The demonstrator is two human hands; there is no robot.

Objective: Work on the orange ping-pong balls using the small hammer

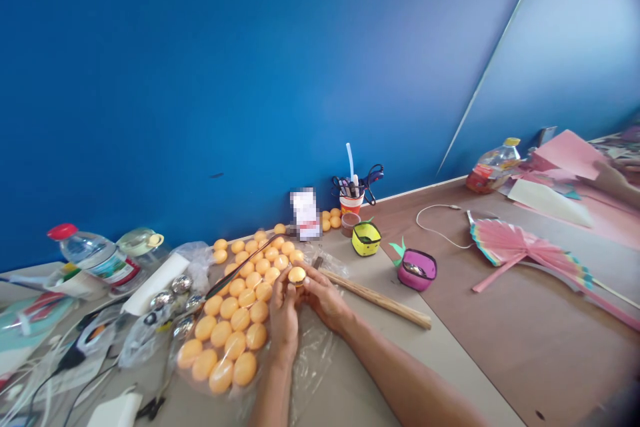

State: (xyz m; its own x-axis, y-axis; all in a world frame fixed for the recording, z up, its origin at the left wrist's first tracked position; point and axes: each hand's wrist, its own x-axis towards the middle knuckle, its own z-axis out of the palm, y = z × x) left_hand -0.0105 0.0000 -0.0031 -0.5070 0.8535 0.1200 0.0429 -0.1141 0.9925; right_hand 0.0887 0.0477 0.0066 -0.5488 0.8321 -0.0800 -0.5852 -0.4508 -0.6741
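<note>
Between my two hands is an orange table tennis ball with a dark, partly hidden band around its lower side. My left hand grips it from the left, and my right hand has its fingers closed on the right side. Just left of the hands lies a clear plastic bag of orange table tennis balls. A thin dark strip rests across that bag. Near my right hand, a pair of wooden sticks slants over the table.
Beyond the sticks sit a small yellow basket and a purple basket. A cup of pens stands by the blue partition. Bottles, silvery balls and cables crowd the left. Rightward are a pink paper fan and another person's hand.
</note>
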